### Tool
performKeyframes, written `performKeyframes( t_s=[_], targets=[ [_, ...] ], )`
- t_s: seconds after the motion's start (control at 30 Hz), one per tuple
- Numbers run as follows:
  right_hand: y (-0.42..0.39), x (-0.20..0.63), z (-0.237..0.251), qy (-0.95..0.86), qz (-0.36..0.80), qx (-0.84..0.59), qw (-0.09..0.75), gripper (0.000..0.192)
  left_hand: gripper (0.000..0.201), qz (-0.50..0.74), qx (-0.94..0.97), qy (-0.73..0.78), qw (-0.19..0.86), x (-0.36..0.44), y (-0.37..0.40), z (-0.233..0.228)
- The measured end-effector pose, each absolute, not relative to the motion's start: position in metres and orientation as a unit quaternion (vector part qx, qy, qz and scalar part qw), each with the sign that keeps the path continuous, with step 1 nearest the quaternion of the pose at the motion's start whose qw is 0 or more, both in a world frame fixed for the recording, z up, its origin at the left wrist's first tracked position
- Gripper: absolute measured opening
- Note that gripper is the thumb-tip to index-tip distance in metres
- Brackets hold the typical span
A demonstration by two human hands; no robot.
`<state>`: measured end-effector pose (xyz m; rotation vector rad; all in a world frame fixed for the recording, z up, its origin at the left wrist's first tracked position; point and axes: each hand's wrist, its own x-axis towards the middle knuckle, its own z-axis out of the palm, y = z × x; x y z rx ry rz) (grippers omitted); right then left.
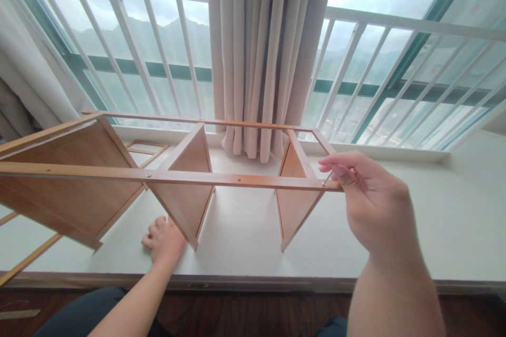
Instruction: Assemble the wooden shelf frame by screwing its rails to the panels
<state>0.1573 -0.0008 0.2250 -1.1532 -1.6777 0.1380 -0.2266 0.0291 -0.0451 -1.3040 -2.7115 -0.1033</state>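
My right hand [371, 195] pinches a thin metal Allen key [327, 178] between thumb and fingers. The key's lower tip meets a screw hole near the right end of the front wooden rail [269, 181]. This rail belongs to a wooden shelf frame lying on its side, with slanted shelf panels [300, 210] between its long rails. Below the rail, my left hand [166, 239] rests on the white ledge [241, 242] with its fingers curled in. It is beside the lower part of the middle panel [182, 200], and no object shows in it.
A larger wooden panel [75, 174] stands at the frame's left end. Loose wooden frame pieces lie behind it [148, 151] and at the lower left [31, 258]. Beyond the ledge are a grey curtain [253, 63], white railings [395, 23] and windows. Dark wooden flooring [245, 313] lies in front.
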Motion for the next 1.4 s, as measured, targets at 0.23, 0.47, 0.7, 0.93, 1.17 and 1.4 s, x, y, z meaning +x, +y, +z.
performKeyframes(
  t_s=[0.23, 0.47, 0.7, 0.93, 1.17, 1.4],
  targets=[
    [0.000, 0.150, 0.221, -0.684, 0.047, -0.488, 0.540, 0.025, 0.042, -0.034, -0.434, -0.897, 0.072, -0.226, 0.028, -0.045],
    [-0.001, 0.152, 0.222, -0.674, 0.068, -0.501, 0.539, 0.023, 0.041, -0.039, -0.436, -0.895, 0.083, -0.227, 0.029, -0.047],
    [-0.002, 0.160, 0.226, -0.697, 0.098, -0.486, 0.518, 0.020, 0.041, -0.042, -0.433, -0.896, 0.085, -0.228, 0.029, -0.048],
    [-0.002, 0.164, 0.222, -0.690, 0.118, -0.487, 0.522, 0.022, 0.039, -0.065, -0.436, -0.894, 0.084, -0.225, 0.028, -0.045],
    [-0.006, 0.152, 0.226, -0.677, 0.049, -0.508, 0.530, 0.015, 0.042, -0.060, -0.431, -0.898, 0.064, -0.227, 0.029, -0.047],
    [-0.009, 0.134, 0.229, -0.636, 0.013, -0.540, 0.552, 0.015, 0.042, -0.071, -0.430, -0.897, 0.069, -0.226, 0.029, -0.044]
  ],
)
